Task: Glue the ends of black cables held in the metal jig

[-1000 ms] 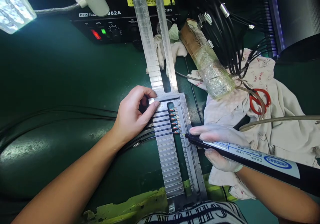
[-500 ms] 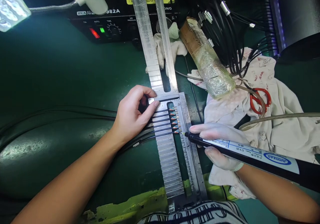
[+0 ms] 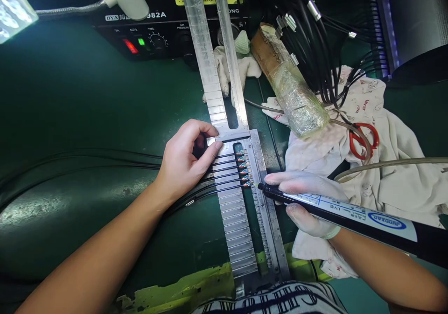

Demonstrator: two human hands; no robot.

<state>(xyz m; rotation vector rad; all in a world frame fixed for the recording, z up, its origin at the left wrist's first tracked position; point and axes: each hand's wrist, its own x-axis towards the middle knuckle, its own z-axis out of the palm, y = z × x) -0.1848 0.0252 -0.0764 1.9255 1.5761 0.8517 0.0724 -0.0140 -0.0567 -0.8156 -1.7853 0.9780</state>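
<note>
My bare left hand (image 3: pixel 187 157) is closed at the left edge of a slotted metal jig (image 3: pixel 238 232), its thumb and forefinger on the metal. Several black cables (image 3: pixel 227 176) run under that hand and lie in the jig's grooves. Their ends carry small connectors (image 3: pixel 247 177) with coloured wires, lined up across the long slot. My right hand (image 3: pixel 308 188), in a thin whitish glove, is wrapped round a black glue syringe (image 3: pixel 336 209) with a label reading UV. The syringe lies tilted, its tip beside the lowest connector; whether they touch I cannot tell.
Behind the jig stands a black dispenser box (image 3: pixel 157 38) with lit red and green switches. To the right are a plastic-wrapped block (image 3: pixel 297 99), red-handled scissors (image 3: pixel 376 136), a white cloth (image 3: pixel 395 150) and bundled black cables (image 3: pixel 325 62). A lamp (image 3: pixel 14 6) shines top left.
</note>
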